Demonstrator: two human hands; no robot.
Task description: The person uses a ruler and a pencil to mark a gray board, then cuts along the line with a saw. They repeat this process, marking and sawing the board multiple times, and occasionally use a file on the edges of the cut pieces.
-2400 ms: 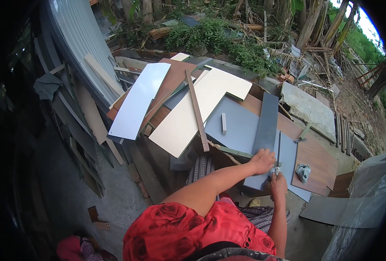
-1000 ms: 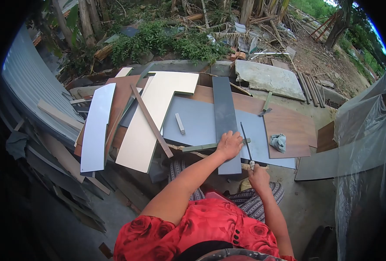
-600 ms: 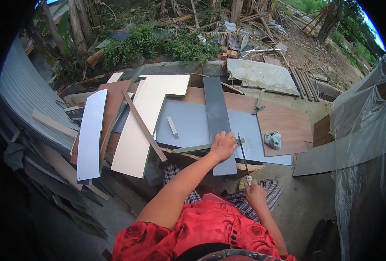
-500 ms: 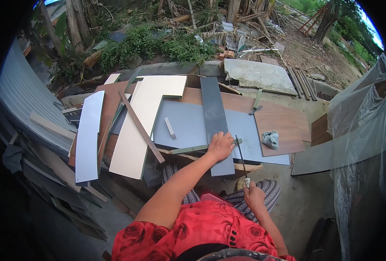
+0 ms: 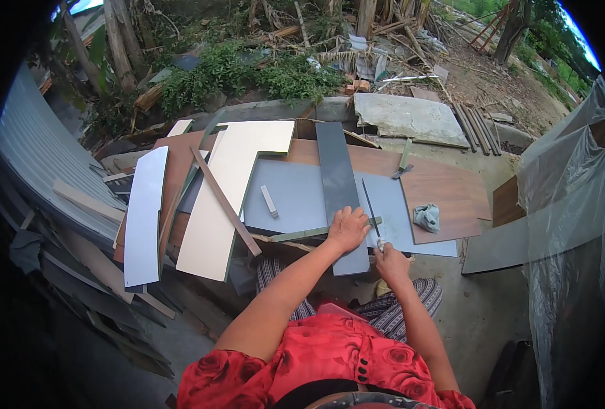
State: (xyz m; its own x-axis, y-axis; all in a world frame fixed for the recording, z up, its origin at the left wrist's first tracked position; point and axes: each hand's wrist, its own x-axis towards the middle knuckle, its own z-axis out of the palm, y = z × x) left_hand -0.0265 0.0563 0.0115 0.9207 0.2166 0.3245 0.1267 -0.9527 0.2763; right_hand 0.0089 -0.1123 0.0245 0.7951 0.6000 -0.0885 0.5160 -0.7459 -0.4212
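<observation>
My left hand [image 5: 348,228] is closed over a narrow green-edged strip [image 5: 299,234], pressing it across a long dark grey board [image 5: 336,160]. The strip's short right end pokes out past my fingers. In my right hand [image 5: 392,263] is a thin handsaw [image 5: 369,204], gripped by its white-wrapped handle. Its slim dark blade points away from me and crosses the strip's right end, just beside my left fingers. Under the dark board lies a pale blue-grey panel [image 5: 289,187].
Left of my hands lie a cream panel [image 5: 227,184], a brown strip [image 5: 224,198] and a white panel [image 5: 145,211]. A small pale block [image 5: 269,202] rests on the blue-grey panel. To the right, a crumpled cloth [image 5: 426,217] sits on a wood-grain board [image 5: 446,191]. Plastic sheeting [image 5: 562,204] hangs far right.
My right hand has pushed the saw forward, away from my body, so its handle is now close to the strip. My left hand stays on the strip. The view has shifted slightly.
</observation>
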